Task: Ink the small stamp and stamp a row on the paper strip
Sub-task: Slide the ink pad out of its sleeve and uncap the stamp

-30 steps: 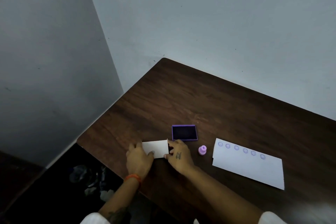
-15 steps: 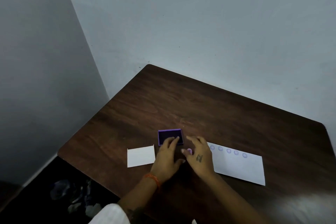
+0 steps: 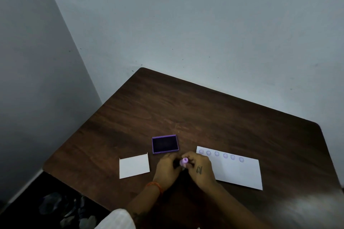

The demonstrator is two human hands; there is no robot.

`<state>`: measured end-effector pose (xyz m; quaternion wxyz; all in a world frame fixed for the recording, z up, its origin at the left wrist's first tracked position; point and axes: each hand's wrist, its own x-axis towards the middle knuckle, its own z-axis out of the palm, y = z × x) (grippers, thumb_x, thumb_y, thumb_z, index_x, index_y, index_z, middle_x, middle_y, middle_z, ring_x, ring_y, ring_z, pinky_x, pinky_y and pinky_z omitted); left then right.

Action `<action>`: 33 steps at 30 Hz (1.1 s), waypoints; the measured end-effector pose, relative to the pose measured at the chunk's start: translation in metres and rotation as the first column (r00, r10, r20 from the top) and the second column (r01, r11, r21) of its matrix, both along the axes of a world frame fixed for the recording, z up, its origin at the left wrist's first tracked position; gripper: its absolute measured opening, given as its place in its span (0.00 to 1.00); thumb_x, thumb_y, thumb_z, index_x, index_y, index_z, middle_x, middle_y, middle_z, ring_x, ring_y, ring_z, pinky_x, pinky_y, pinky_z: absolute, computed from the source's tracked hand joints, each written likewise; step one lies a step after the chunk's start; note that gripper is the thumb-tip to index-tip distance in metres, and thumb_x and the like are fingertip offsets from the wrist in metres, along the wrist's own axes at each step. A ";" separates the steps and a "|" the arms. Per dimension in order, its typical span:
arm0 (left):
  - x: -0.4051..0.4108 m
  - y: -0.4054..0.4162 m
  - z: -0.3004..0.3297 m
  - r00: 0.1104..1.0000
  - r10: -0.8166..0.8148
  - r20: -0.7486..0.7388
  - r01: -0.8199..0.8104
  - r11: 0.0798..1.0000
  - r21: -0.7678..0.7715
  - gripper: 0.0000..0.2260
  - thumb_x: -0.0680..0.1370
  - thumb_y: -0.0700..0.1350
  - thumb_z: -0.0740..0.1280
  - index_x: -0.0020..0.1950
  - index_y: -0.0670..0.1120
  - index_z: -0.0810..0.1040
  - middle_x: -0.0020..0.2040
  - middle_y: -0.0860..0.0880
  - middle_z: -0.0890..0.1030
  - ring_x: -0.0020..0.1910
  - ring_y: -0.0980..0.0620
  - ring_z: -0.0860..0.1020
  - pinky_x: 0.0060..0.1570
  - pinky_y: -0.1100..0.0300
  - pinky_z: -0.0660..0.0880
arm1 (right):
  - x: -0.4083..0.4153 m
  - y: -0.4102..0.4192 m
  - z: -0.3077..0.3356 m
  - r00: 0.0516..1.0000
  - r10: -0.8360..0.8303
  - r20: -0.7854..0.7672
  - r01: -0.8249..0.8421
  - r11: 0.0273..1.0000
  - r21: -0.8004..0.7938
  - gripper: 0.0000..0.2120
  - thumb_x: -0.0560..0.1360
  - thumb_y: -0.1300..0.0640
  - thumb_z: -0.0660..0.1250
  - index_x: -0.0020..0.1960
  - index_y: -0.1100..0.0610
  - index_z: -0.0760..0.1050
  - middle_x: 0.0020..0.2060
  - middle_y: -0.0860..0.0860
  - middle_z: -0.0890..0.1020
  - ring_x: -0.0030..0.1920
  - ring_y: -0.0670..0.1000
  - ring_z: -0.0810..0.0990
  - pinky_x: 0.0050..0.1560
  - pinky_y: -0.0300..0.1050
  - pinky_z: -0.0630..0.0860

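A small pink-purple stamp [image 3: 184, 161] sits between my two hands near the table's front. My left hand [image 3: 167, 168] and my right hand [image 3: 201, 167] both close their fingers around it. Just behind them lies the open purple ink pad [image 3: 165, 144] with its dark inking surface up. To the right lies the white paper strip [image 3: 236, 171], with a row of several purple round prints along its far edge. My right hand covers the strip's near-left corner.
A small white card [image 3: 134, 166] lies to the left of my hands. The dark wooden table [image 3: 204, 113] stands in a corner between two grey walls; its left edge drops to a dark floor with clutter [image 3: 61, 210].
My hands left the white card and moved right to the stamp, closing on it together. The camera view shifted, so the table appears further left.
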<state>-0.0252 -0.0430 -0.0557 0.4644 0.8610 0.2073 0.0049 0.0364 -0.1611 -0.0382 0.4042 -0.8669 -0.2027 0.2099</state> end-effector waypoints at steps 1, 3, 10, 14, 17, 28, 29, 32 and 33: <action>0.000 0.002 0.001 1.000 0.000 0.002 0.000 0.999 -0.044 0.12 0.72 0.47 0.70 0.55 0.47 0.78 0.54 0.49 0.81 0.52 0.53 0.78 0.55 0.61 0.74 | 0.002 0.000 0.001 1.000 -0.026 -0.013 0.026 0.999 0.027 0.05 0.73 0.55 0.68 0.39 0.46 0.80 0.34 0.42 0.82 0.38 0.39 0.80 0.37 0.26 0.72; 0.000 0.006 0.002 1.000 -0.001 0.008 0.002 0.990 -0.144 0.11 0.71 0.44 0.71 0.53 0.49 0.79 0.51 0.51 0.82 0.51 0.55 0.79 0.55 0.61 0.75 | 0.006 -0.001 0.003 0.993 -0.085 -0.086 0.091 0.993 0.069 0.07 0.70 0.56 0.71 0.39 0.44 0.78 0.36 0.44 0.83 0.40 0.42 0.82 0.42 0.28 0.76; -0.004 0.010 0.004 0.998 0.059 0.036 -0.047 0.959 -0.280 0.11 0.70 0.41 0.72 0.51 0.50 0.80 0.49 0.53 0.83 0.50 0.59 0.80 0.55 0.63 0.75 | 0.010 -0.001 0.004 0.926 -0.159 -0.342 0.219 0.965 0.146 0.06 0.70 0.55 0.72 0.47 0.53 0.79 0.43 0.52 0.85 0.42 0.49 0.85 0.49 0.46 0.83; -0.003 0.009 0.006 0.996 0.071 0.055 -0.050 0.945 -0.324 0.11 0.69 0.40 0.73 0.50 0.48 0.81 0.48 0.52 0.84 0.49 0.58 0.81 0.54 0.63 0.77 | 0.013 -0.002 0.001 0.906 -0.176 -0.385 0.245 0.960 0.138 0.02 0.73 0.57 0.69 0.45 0.53 0.80 0.42 0.51 0.85 0.42 0.49 0.84 0.46 0.42 0.82; -0.002 0.011 0.006 0.994 0.096 0.050 -0.071 0.926 -0.370 0.11 0.69 0.40 0.73 0.50 0.47 0.81 0.49 0.51 0.84 0.50 0.55 0.82 0.56 0.60 0.77 | 0.018 -0.004 0.002 0.888 -0.140 -0.437 0.235 0.957 0.170 0.05 0.72 0.60 0.70 0.47 0.53 0.80 0.43 0.51 0.85 0.45 0.49 0.84 0.45 0.40 0.81; 0.004 0.013 0.005 0.995 0.083 0.054 -0.057 0.927 -0.370 0.12 0.68 0.39 0.74 0.49 0.49 0.81 0.47 0.51 0.85 0.47 0.58 0.82 0.51 0.65 0.78 | 0.028 -0.009 0.007 0.885 -0.090 -0.457 0.192 0.965 0.181 0.11 0.70 0.59 0.72 0.53 0.55 0.78 0.49 0.55 0.84 0.47 0.51 0.84 0.53 0.48 0.81; 0.005 0.013 0.005 0.995 0.077 0.057 -0.050 0.927 -0.372 0.12 0.68 0.39 0.74 0.49 0.48 0.81 0.47 0.51 0.85 0.47 0.58 0.82 0.50 0.65 0.78 | 0.028 -0.008 0.007 0.881 -0.093 -0.464 0.196 0.964 0.177 0.11 0.70 0.58 0.73 0.51 0.54 0.78 0.48 0.55 0.84 0.46 0.50 0.84 0.52 0.47 0.82; 0.006 0.011 0.006 0.996 0.065 0.059 -0.039 0.927 -0.374 0.12 0.67 0.39 0.75 0.49 0.47 0.81 0.46 0.51 0.85 0.46 0.58 0.83 0.49 0.66 0.79 | 0.028 -0.008 0.005 0.883 -0.112 -0.456 0.207 0.965 0.162 0.07 0.69 0.58 0.74 0.46 0.55 0.81 0.44 0.54 0.85 0.44 0.50 0.84 0.48 0.43 0.82; 0.006 0.010 0.006 0.996 0.067 0.055 -0.041 0.924 -0.379 0.11 0.67 0.38 0.75 0.48 0.47 0.81 0.46 0.51 0.85 0.46 0.58 0.83 0.48 0.67 0.78 | 0.029 -0.009 0.004 0.876 -0.123 -0.467 0.221 0.962 0.161 0.06 0.69 0.59 0.73 0.46 0.55 0.81 0.44 0.54 0.85 0.45 0.51 0.84 0.49 0.43 0.82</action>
